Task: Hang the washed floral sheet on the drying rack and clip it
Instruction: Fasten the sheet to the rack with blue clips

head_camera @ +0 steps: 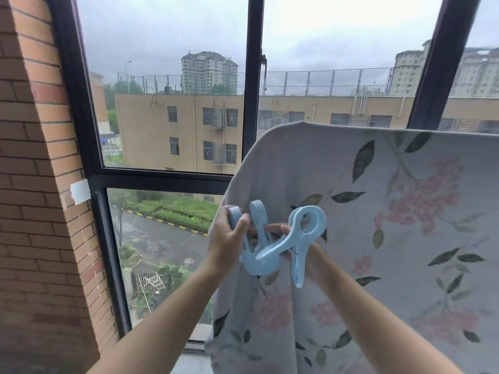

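The floral sheet (378,211) already hangs over the rack, which it hides, in front of the window (172,103), and nothing is clipped on it yet. Near its left edge, the left hand (229,238) has its grip curled round one big blue clip (258,220), and the right hand (314,256) pinches a second clip (307,220); the two look hooked together. I'd unhook them first, then squeeze one wide and bite it over the top fold near the corner, catching cloth and bar together.
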`<state>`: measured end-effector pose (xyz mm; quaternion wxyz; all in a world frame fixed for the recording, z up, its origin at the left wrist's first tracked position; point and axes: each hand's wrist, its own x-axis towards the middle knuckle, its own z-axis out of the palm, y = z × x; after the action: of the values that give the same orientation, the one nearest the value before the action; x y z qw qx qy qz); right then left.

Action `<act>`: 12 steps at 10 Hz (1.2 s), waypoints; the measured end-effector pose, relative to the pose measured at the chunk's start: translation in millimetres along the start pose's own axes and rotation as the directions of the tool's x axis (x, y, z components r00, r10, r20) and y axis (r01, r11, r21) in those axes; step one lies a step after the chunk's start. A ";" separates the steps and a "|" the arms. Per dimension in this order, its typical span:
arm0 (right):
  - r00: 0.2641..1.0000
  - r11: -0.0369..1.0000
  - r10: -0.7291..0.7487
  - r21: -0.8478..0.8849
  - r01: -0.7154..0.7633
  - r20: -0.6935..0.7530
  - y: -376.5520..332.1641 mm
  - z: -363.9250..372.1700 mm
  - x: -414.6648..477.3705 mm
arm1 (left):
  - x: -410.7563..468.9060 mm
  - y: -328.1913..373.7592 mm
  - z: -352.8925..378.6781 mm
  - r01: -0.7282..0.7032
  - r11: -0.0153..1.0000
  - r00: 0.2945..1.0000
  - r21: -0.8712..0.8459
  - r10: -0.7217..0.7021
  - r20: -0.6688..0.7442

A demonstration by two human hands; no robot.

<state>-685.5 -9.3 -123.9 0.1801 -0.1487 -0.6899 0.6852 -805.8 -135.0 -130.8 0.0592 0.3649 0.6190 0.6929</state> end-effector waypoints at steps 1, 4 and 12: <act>0.988 0.998 -0.035 0.051 0.043 -0.149 2.4 -20.3 -15.1 | -1.6 9.7 4.1 -0.074 0.997 0.981 0.014 0.075 -0.180; 0.923 0.877 -0.229 -0.478 0.057 -0.310 -1.9 -91.5 -39.4 | -15.4 56.7 45.7 -0.023 0.937 0.830 0.349 -0.177 0.530; 0.931 -0.031 -0.330 -0.988 0.153 0.155 -28.5 -108.5 -84.1 | -63.3 56.7 102.4 -0.257 0.571 0.871 0.779 -0.212 0.443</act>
<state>-560.4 49.0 -99.6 0.1844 -0.1517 -0.9699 -0.0466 -679.5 -98.3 -110.4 0.0290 0.5213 0.8265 0.2105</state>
